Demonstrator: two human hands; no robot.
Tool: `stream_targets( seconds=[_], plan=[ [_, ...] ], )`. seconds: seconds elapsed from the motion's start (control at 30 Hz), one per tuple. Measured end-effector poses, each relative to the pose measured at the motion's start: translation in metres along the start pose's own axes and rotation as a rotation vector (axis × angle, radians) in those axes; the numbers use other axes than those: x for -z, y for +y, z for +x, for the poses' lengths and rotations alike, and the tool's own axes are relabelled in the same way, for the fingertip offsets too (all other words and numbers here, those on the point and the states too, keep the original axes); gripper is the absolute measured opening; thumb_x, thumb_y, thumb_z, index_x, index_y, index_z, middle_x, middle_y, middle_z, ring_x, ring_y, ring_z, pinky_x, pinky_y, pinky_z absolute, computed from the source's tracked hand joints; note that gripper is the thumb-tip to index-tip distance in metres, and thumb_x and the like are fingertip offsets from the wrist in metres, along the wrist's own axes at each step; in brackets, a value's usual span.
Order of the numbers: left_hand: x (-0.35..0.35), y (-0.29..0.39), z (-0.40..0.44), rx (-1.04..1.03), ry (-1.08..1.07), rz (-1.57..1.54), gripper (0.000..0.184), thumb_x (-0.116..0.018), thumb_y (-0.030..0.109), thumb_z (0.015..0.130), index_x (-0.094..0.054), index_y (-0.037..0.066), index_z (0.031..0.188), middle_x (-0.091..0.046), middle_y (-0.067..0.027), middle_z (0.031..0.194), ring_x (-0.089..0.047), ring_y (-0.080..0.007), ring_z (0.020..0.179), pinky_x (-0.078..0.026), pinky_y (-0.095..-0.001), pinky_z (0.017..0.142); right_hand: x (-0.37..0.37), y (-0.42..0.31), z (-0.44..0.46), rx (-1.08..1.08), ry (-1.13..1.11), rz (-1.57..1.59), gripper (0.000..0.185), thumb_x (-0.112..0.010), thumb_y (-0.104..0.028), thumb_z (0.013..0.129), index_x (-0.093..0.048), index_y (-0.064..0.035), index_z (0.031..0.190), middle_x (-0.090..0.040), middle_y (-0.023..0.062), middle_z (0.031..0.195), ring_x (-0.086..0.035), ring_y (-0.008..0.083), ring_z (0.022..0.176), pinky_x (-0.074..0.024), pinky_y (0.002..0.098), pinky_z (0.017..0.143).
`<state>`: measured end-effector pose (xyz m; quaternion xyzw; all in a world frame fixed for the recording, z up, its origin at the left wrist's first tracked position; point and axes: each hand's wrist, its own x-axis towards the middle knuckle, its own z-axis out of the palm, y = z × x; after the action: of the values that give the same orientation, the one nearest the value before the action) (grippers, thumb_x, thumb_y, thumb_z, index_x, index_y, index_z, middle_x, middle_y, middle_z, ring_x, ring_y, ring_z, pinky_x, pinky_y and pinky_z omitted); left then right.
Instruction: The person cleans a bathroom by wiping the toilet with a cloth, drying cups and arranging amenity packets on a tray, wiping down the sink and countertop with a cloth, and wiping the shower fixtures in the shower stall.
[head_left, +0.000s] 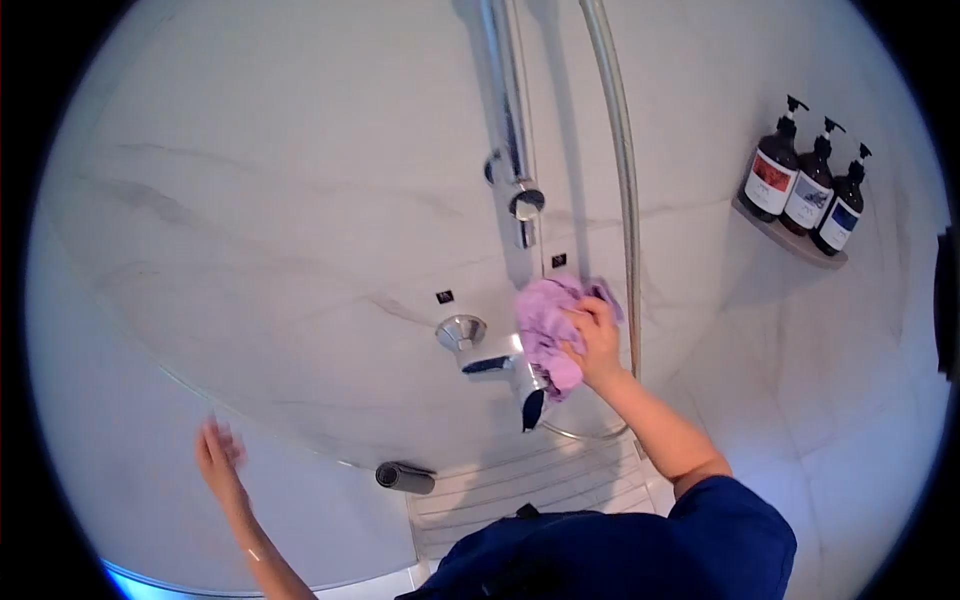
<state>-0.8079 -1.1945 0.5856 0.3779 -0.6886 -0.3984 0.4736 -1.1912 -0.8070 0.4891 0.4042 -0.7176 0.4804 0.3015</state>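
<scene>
A crumpled purple cloth point(548, 325) is gripped in my right hand point(597, 345), pressed against the right side of a chrome shower mixer tap point(523, 372) on the marbled wall. The cloth hides the mixer's right-hand wall fitting. To the left, a round chrome wall flange point(461, 331) and the mixer's dark-looking lever end stay uncovered. My left hand point(219, 458) hangs in the air at the lower left, away from the tap. Its fingers are somewhat blurred but look loosely apart, with nothing visible in them.
A chrome riser rail point(508, 100) runs down the wall above the tap, with a shower hose point(618, 130) looping beside it. Several dark details aside, three pump bottles point(807, 195) stand on a corner shelf point(790, 236). A grey roll point(405, 478) lies near a slatted floor point(480, 490).
</scene>
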Motion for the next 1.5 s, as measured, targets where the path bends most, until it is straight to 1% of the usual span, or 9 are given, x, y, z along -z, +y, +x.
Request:
stream_targets(
  seconds=[0.13, 0.17, 0.27, 0.3, 0.5, 0.87, 1.0, 1.3, 1.5],
  plan=[
    [0.105, -0.157, -0.132, 0.502, 0.316, -0.165, 0.021, -0.053, 0.035, 0.09, -0.055, 0.016, 0.097, -0.054, 0.0017, 0.08, -0.052, -0.0089, 0.065, -0.041, -0.0214, 0.05, 0.016, 0.04, -0.046, -0.265, 0.106, -0.081, 0.035, -0.065, -0.01, 0.074, -0.055, -0.0011, 0.106, -0.055, 0.018, 0.1, -0.054, 0.034, 0.094, -0.0429, 0.0412, 0.084],
    [0.104, -0.166, -0.162, 0.613, 0.448, -0.178, 0.043, -0.053, 0.033, 0.087, -0.053, 0.002, 0.117, -0.059, -0.0151, 0.111, -0.056, -0.033, 0.103, -0.05, -0.0443, 0.081, 0.024, 0.046, -0.056, -0.367, 0.078, -0.105, 0.036, -0.066, -0.01, 0.074, -0.055, -0.0004, 0.107, -0.054, 0.0179, 0.101, -0.054, 0.0335, 0.095, -0.0427, 0.0407, 0.084],
    [0.104, -0.244, -0.191, 0.618, 0.222, 0.012, 0.048, -0.056, 0.03, 0.086, -0.046, -0.003, 0.119, -0.054, -0.017, 0.105, -0.055, -0.0344, 0.091, -0.047, -0.0505, 0.079, 0.034, -0.02, -0.037, -0.303, 0.271, 0.083, 0.037, -0.067, -0.01, 0.072, -0.055, -0.0002, 0.105, -0.054, 0.0154, 0.101, -0.052, 0.032, 0.098, -0.0424, 0.0388, 0.085],
    [0.056, -0.193, -0.186, 0.711, 0.415, -0.194, 0.017, -0.056, 0.032, 0.088, -0.054, 0.016, 0.093, -0.053, 0.0013, 0.079, -0.052, -0.0097, 0.064, -0.04, -0.0221, 0.048, 0.041, -0.051, -0.036, -0.232, 0.218, 0.085, 0.036, -0.069, -0.01, 0.07, -0.056, -0.0029, 0.103, -0.053, 0.0149, 0.101, -0.051, 0.0323, 0.098, -0.0432, 0.0385, 0.084],
    [-0.059, -0.122, -0.122, 0.431, -0.231, -0.099, 0.018, -0.056, 0.025, 0.09, -0.057, 0.008, 0.094, -0.056, -0.0023, 0.081, -0.055, -0.0105, 0.064, -0.046, -0.0228, 0.05, -0.029, -0.087, -0.104, -0.131, -0.011, 0.044, 0.043, -0.078, -0.011, 0.057, -0.06, -0.0177, 0.096, -0.047, 0.0084, 0.096, -0.048, 0.0276, 0.088, -0.0446, 0.0379, 0.075],
    [-0.073, -0.136, -0.099, 0.407, -0.351, -0.255, 0.017, -0.055, 0.024, 0.091, -0.058, 0.008, 0.095, -0.057, -0.0019, 0.079, -0.055, -0.0099, 0.061, -0.047, -0.0222, 0.048, -0.011, -0.11, -0.11, -0.131, 0.222, 0.064, 0.041, -0.074, -0.008, 0.062, -0.055, -0.008, 0.098, -0.044, 0.0135, 0.105, -0.045, 0.0295, 0.096, -0.0396, 0.0382, 0.086],
    [-0.061, -0.16, -0.1, 0.456, -0.38, -0.28, 0.016, -0.054, 0.023, 0.091, -0.058, 0.008, 0.095, -0.057, -0.0023, 0.079, -0.056, -0.0102, 0.061, -0.047, -0.0219, 0.048, 0.035, -0.154, -0.051, -0.211, 0.864, 0.267, 0.039, -0.066, -0.005, 0.066, -0.05, -0.0026, 0.102, -0.043, 0.0136, 0.105, -0.046, 0.0263, 0.098, -0.0381, 0.0336, 0.087],
    [-0.069, -0.182, -0.097, 0.504, -0.516, -0.311, 0.015, -0.055, 0.021, 0.091, -0.058, 0.007, 0.096, -0.058, -0.0034, 0.077, -0.056, -0.01, 0.059, -0.048, -0.022, 0.046, -0.054, -0.164, -0.146, -0.585, -0.292, -0.141, 0.04, -0.069, -0.009, 0.065, -0.056, -0.0108, 0.103, -0.046, 0.0162, 0.106, -0.051, 0.0339, 0.093, -0.0465, 0.0384, 0.076],
    [-0.077, -0.178, -0.108, 0.526, -0.606, -0.278, 0.015, -0.056, 0.02, 0.091, -0.058, 0.006, 0.095, -0.059, -0.0039, 0.077, -0.057, -0.0092, 0.059, -0.049, -0.0218, 0.047, -0.058, -0.189, -0.029, -0.127, 0.098, -0.224, 0.045, -0.065, -0.005, 0.065, -0.059, -0.0162, 0.109, -0.047, 0.0139, 0.108, -0.05, 0.0348, 0.093, -0.0445, 0.0433, 0.078]
  ],
)
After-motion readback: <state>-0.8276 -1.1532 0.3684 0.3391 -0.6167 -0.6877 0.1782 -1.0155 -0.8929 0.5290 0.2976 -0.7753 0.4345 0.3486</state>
